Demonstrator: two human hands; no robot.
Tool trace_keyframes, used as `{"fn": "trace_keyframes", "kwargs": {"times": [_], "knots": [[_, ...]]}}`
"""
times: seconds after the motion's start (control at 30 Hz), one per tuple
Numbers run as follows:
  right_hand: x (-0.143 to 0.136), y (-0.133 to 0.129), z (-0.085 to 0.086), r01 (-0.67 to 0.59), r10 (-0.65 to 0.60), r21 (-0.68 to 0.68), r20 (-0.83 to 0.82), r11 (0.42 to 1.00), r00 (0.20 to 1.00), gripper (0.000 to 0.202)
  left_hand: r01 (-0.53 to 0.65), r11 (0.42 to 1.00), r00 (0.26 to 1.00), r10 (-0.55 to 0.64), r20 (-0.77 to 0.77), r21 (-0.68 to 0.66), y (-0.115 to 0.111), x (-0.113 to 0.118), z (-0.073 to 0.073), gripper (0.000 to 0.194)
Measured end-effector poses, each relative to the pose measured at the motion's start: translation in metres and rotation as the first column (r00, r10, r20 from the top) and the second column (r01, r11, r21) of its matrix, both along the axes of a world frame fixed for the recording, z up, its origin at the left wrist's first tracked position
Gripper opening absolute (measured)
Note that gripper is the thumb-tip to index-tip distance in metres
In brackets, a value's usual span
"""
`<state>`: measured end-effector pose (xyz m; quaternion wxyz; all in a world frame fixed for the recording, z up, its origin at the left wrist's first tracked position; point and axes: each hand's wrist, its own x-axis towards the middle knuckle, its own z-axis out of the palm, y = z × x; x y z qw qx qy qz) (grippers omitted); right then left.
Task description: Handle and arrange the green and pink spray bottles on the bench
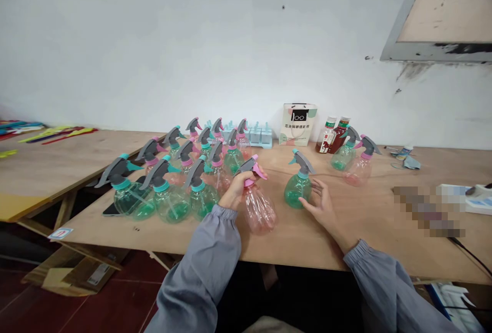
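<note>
My left hand [236,188] is wrapped round the neck and grey-and-pink sprayer head of a clear pink spray bottle [260,212], near the table's front edge. Just right of it stands a green spray bottle [298,188] with a grey-and-teal head. My right hand [322,202] is beside that green bottle, fingers apart, its thumb at the bottle's lower side; whether it touches is hard to tell. Left of my hands, several green and pink spray bottles [171,204] stand in rows. Another green bottle [343,154] and a pink bottle [358,169] stand together at the back right.
Along the wall are a pale blue rack [261,136], a paper bag [298,125] and two drink bottles [326,136]. A dark phone [115,209] lies behind the left bottles. A white power strip [455,195] is at the right; a side table [57,169] adjoins at left.
</note>
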<state>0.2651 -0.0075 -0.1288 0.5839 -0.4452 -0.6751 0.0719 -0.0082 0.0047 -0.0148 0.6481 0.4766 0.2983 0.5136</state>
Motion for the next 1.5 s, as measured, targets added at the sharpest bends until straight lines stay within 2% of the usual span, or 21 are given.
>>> {"fn": "trace_keyframes", "kwargs": {"times": [0.1,0.2,0.33,0.5,0.57,0.7,0.77,0.9,1.0,1.13,1.33,1.4,1.5], "knots": [[0.000,-0.001,0.001,0.002,-0.002,0.004,-0.001,1.000,1.000,0.072,0.034,0.999,0.999,-0.034,-0.005,-0.017,-0.003,-0.003,0.002,0.010],[0.000,-0.001,0.002,-0.008,0.008,0.009,0.002,1.000,1.000,0.071,0.049,0.999,0.999,-0.050,-0.023,-0.010,-0.007,-0.006,0.006,0.013],[0.000,-0.002,0.003,-0.012,0.012,0.006,0.011,1.000,1.000,0.070,0.019,1.000,0.999,-0.019,-0.026,0.004,-0.013,-0.003,0.013,0.023],[0.000,-0.002,0.002,0.003,-0.003,0.018,0.018,1.000,1.000,0.069,-0.057,0.998,0.998,0.056,-0.041,-0.031,-0.017,0.007,0.014,0.011],[0.001,-0.001,0.001,0.011,-0.011,0.019,0.018,1.000,1.000,0.069,-0.050,0.999,0.998,0.050,-0.038,0.005,-0.017,0.008,0.012,0.010],[0.000,0.000,0.001,0.009,-0.010,0.024,0.015,1.000,1.000,0.070,0.022,0.995,0.996,-0.012,-0.091,0.101,-0.015,0.003,0.009,0.026],[0.000,0.000,0.001,0.007,-0.007,0.024,0.014,1.000,1.000,0.071,0.043,0.992,0.993,-0.029,-0.116,0.122,-0.013,0.001,0.007,0.026],[0.001,-0.001,0.001,0.003,-0.004,0.027,0.016,1.000,1.000,0.071,-0.022,0.992,0.996,0.033,-0.088,0.127,-0.010,0.004,0.004,0.009],[0.001,-0.001,0.001,-0.003,0.002,0.024,0.023,1.000,1.000,0.071,-0.026,0.978,0.992,0.051,-0.118,0.208,-0.010,0.006,0.005,0.007],[0.001,-0.001,0.001,-0.012,0.011,0.037,0.030,0.999,0.999,0.070,-0.055,0.937,0.959,0.145,-0.243,0.344,-0.013,0.005,0.009,0.010],[0.001,0.000,-0.001,-0.009,0.008,0.045,0.028,0.999,1.000,0.070,-0.155,0.937,0.962,0.216,-0.169,0.314,-0.008,0.006,0.007,0.008],[0.002,0.001,-0.002,-0.008,0.007,0.042,0.030,0.999,1.000,0.070,-0.203,0.901,0.943,0.285,-0.171,0.382,-0.004,0.008,0.005,0.008],[0.002,0.002,-0.002,-0.015,0.013,0.051,0.031,0.999,0.999,0.070,-0.266,0.803,0.875,0.433,-0.217,0.534,0.003,0.010,0.002,0.012]]}}
